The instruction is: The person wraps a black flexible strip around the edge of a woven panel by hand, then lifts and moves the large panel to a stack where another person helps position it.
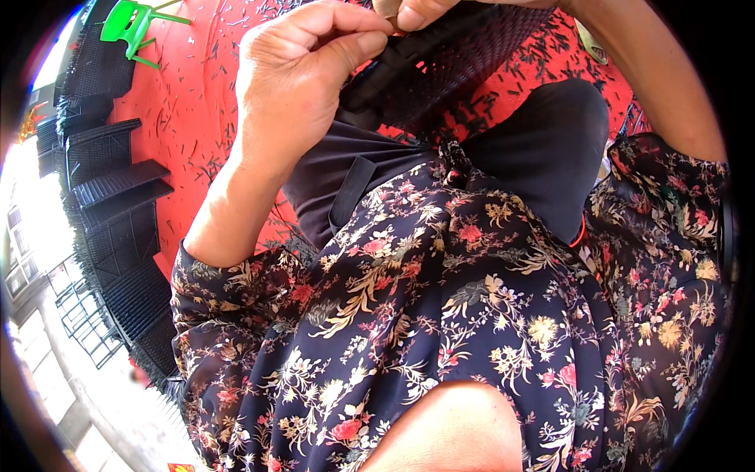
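Note:
My left hand (295, 79) is raised at the top middle, fingers pinched shut on the rim of a black woven basket piece (448, 63) that rests on my lap. My right hand (421, 9) is mostly cut off by the top edge; its fingertips pinch the same black weave right beside my left thumb. My right forearm (668, 86) runs down the right side. A dark floral blouse (440, 315) and black trousers (543, 149) fill the lower picture.
A red floor mat (189, 102) littered with short black strip cuttings lies beyond my knees. Several finished black woven trays (118, 189) are stacked along the left. A green plastic stool (130, 27) lies tipped at the top left.

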`<action>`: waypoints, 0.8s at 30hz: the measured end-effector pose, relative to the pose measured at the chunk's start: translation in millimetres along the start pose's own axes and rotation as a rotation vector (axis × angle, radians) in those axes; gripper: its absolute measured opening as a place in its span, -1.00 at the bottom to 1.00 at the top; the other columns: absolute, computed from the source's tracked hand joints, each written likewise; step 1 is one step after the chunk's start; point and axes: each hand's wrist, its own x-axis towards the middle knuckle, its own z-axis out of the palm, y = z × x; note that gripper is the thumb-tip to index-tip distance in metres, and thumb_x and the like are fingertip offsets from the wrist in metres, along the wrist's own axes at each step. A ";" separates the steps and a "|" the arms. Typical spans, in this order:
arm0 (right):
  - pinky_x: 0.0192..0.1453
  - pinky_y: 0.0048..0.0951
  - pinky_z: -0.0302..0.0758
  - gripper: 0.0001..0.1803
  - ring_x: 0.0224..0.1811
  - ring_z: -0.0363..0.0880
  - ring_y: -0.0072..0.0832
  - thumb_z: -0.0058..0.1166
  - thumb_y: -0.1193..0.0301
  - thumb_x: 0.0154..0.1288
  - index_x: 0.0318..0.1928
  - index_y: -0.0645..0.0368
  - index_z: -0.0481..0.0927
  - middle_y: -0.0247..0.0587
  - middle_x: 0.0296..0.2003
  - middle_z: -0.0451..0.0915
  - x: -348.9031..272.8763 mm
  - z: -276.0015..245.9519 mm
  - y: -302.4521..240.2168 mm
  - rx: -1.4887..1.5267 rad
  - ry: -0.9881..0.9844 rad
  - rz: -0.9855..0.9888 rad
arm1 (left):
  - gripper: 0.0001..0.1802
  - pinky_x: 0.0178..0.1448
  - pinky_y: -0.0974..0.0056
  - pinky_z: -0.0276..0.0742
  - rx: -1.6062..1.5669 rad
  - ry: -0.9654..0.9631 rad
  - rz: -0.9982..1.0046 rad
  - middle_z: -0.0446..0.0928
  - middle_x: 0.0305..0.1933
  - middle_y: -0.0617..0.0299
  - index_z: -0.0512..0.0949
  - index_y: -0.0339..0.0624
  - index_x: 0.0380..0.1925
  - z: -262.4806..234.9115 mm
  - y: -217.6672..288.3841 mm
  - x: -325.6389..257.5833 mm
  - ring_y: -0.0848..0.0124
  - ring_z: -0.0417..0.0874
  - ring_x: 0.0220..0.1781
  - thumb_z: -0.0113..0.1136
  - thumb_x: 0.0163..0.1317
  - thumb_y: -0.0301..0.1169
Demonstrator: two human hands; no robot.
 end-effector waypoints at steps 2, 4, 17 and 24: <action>-0.30 -0.56 0.42 -0.84 -0.44 0.48 -0.63 0.15 0.50 0.01 -0.37 0.33 0.62 -0.32 -0.49 0.59 -2.9 -1.3 2.2 0.012 0.040 0.002 | -0.84 -0.16 0.57 0.41 -0.100 0.022 -0.007 0.59 -0.32 0.29 0.59 -0.34 -0.24 2.7 -2.3 -0.8 0.62 0.53 -0.30 0.14 0.17 -0.58; -0.30 -0.57 0.43 -0.85 -0.44 0.48 -0.64 0.15 0.50 0.01 -0.37 0.33 0.62 -0.33 -0.49 0.59 -7.1 4.5 -8.0 -0.081 0.108 0.016 | -0.83 -0.17 0.57 0.41 -0.220 0.072 -0.045 0.58 -0.33 0.28 0.58 -0.34 -0.22 6.5 -2.4 -2.6 0.62 0.53 -0.30 0.13 0.17 -0.58; -0.34 -0.56 0.41 -0.82 -0.46 0.46 -0.65 0.14 0.47 0.02 -0.37 0.34 0.62 -0.33 -0.51 0.59 0.9 2.8 -4.2 -0.046 0.010 -0.036 | -0.87 -0.21 0.55 0.44 -0.125 0.175 0.078 0.59 -0.38 0.29 0.59 -0.32 -0.30 13.3 -2.0 -16.4 0.63 0.54 -0.35 0.18 0.11 -0.62; -0.34 -0.45 0.43 -0.84 -0.46 0.50 -0.53 0.08 0.48 -0.02 -0.43 0.34 0.60 -0.22 -0.54 0.58 1.7 21.1 -11.0 -0.215 0.110 -0.079 | -0.82 -0.17 0.48 0.47 -0.002 0.192 0.242 0.57 -0.32 0.24 0.52 -0.29 -0.29 12.5 -10.6 -21.1 0.56 0.56 -0.27 0.20 0.06 -0.64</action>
